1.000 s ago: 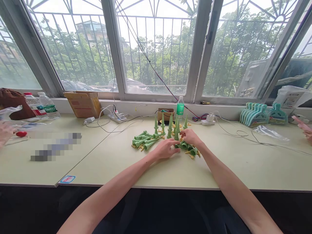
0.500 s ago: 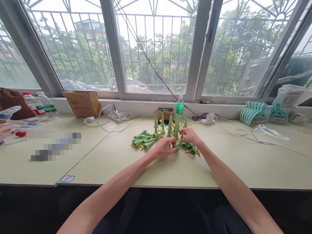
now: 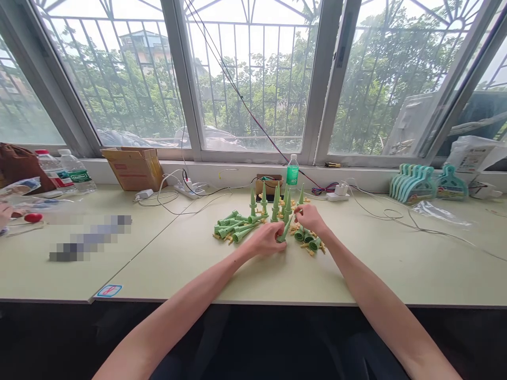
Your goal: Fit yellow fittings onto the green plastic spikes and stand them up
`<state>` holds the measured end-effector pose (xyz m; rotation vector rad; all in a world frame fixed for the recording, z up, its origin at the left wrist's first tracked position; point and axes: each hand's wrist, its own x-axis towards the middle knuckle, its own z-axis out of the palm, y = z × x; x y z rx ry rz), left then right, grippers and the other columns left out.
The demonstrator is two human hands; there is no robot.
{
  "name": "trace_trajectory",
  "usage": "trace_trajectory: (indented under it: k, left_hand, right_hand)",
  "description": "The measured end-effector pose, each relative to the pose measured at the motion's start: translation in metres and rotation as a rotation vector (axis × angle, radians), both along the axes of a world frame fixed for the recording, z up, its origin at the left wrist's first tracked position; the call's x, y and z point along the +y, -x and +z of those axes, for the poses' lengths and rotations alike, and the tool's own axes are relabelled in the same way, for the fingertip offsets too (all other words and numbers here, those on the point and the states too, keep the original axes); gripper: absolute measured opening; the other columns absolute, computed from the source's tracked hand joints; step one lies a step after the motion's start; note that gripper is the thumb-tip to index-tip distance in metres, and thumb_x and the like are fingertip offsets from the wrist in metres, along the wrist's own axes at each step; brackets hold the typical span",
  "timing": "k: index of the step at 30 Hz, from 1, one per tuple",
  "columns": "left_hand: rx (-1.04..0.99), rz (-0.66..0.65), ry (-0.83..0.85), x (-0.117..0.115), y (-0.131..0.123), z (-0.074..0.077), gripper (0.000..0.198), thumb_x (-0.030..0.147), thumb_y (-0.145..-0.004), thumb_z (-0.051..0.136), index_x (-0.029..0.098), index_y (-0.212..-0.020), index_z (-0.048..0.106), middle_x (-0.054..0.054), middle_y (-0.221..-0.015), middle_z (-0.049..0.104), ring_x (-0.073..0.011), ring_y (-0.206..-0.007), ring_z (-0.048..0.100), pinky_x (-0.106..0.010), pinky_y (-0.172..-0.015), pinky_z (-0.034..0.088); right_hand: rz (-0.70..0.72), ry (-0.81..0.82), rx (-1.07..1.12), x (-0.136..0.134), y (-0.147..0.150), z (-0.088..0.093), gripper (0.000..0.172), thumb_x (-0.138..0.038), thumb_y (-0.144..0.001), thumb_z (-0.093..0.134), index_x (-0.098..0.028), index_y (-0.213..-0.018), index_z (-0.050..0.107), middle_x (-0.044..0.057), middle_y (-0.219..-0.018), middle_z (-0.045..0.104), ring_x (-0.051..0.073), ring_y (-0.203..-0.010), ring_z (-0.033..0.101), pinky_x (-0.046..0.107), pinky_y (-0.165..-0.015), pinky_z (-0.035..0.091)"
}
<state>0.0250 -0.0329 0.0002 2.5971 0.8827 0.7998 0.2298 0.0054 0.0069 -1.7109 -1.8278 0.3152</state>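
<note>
A green conical plastic spike [image 3: 283, 233] is gripped by the left hand [image 3: 268, 239], low over the pale tabletop [image 3: 178, 253]. The spike is enclosed at its wide lower end between the thumb and the curled fingers; it is tilted, with the narrow end directed up and toward the right hand [image 3: 311, 219]. The fingers of the right hand are drawn together in a pinch just beside that narrow end. Whether the tip is touched, or whether a small part is held in the pinch, cannot be determined at this scale.

Directly beyond the two hands, a cluster of upright green spikes [image 3: 275, 207] is stood on the tabletop, points up, with yellow fittings [image 3: 264, 196] seen among them. To the left of the left hand, a heap of lying green spikes [image 3: 245, 233] is placed, with some spikes resting across others. Below the right hand, a smaller group of lying spikes [image 3: 315, 244] is located, with open ends turned toward the near edge and yellow connectors [image 3: 310, 253] scattered around them. Behind the upright cluster, a green-labelled bottle [image 3: 292, 173] and a small cardboard box [image 3: 260, 186] are positioned near the window wall.
</note>
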Motion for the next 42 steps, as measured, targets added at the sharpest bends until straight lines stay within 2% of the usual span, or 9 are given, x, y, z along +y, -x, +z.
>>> trace_trajectory:
  k: [8,13,19,26,31,42]
  left_hand:
    - [-0.010,0.002,-0.009,0.007,0.002,-0.004,0.018,0.025,-0.064,0.060,0.019,-0.067,0.043,0.003,-0.068,0.050,-0.0112,-0.062,0.043,-0.025,-0.061,0.034]
    - [-0.011,0.071,-0.045,0.014,0.003,-0.007,0.015,0.025,-0.067,0.061,0.018,-0.062,0.049,0.001,-0.068,0.057,-0.0133,-0.065,0.049,-0.027,-0.066,0.038]
    - [-0.025,0.163,0.004,0.020,0.005,-0.010,0.023,0.029,-0.072,0.064,0.017,-0.055,0.053,0.000,-0.067,0.060,-0.0147,-0.067,0.053,-0.030,-0.074,0.042]
    - [-0.057,0.219,0.006,0.023,0.006,-0.013,0.025,0.031,-0.070,0.065,0.017,-0.054,0.051,0.000,-0.063,0.057,-0.0140,-0.066,0.051,-0.029,-0.072,0.043]
    - [-0.106,0.255,-0.027,0.028,0.006,-0.015,0.031,0.040,-0.073,0.064,0.017,-0.058,0.048,0.000,-0.066,0.057,-0.0134,-0.064,0.050,-0.027,-0.067,0.040]
    - [-0.124,0.298,0.007,0.028,0.005,-0.018,0.019,0.032,-0.076,0.060,0.018,-0.067,0.050,0.000,-0.070,0.060,-0.0143,-0.065,0.052,-0.027,-0.061,0.039]
  right_hand:
    - [0.057,0.041,-0.003,-0.005,-0.001,0.002,0.027,-0.014,-0.073,0.051,-0.015,-0.089,0.072,0.004,-0.064,0.070,0.015,-0.067,0.064,0.020,-0.061,0.045]
    - [0.092,0.046,-0.061,-0.009,0.002,0.005,0.019,-0.016,-0.068,0.056,-0.015,-0.074,0.074,0.004,-0.068,0.070,0.014,-0.065,0.061,0.019,-0.056,0.042]
    - [0.103,0.088,-0.118,-0.012,0.005,0.006,0.016,-0.024,-0.070,0.062,-0.015,-0.076,0.074,0.004,-0.063,0.066,0.013,-0.060,0.057,0.019,-0.054,0.040]
    - [0.079,0.110,-0.212,-0.010,0.008,0.004,0.019,-0.031,-0.069,0.069,-0.015,-0.076,0.075,0.006,-0.076,0.068,0.014,-0.068,0.059,0.020,-0.055,0.038]
    - [0.093,0.124,-0.233,-0.006,0.007,0.001,0.021,-0.033,-0.069,0.069,-0.015,-0.077,0.075,0.006,-0.075,0.067,0.014,-0.067,0.058,0.020,-0.053,0.036]
    - [0.104,0.151,-0.226,-0.006,0.008,0.001,0.022,-0.035,-0.067,0.071,-0.015,-0.076,0.074,0.004,-0.072,0.067,0.013,-0.064,0.057,0.020,-0.051,0.036]
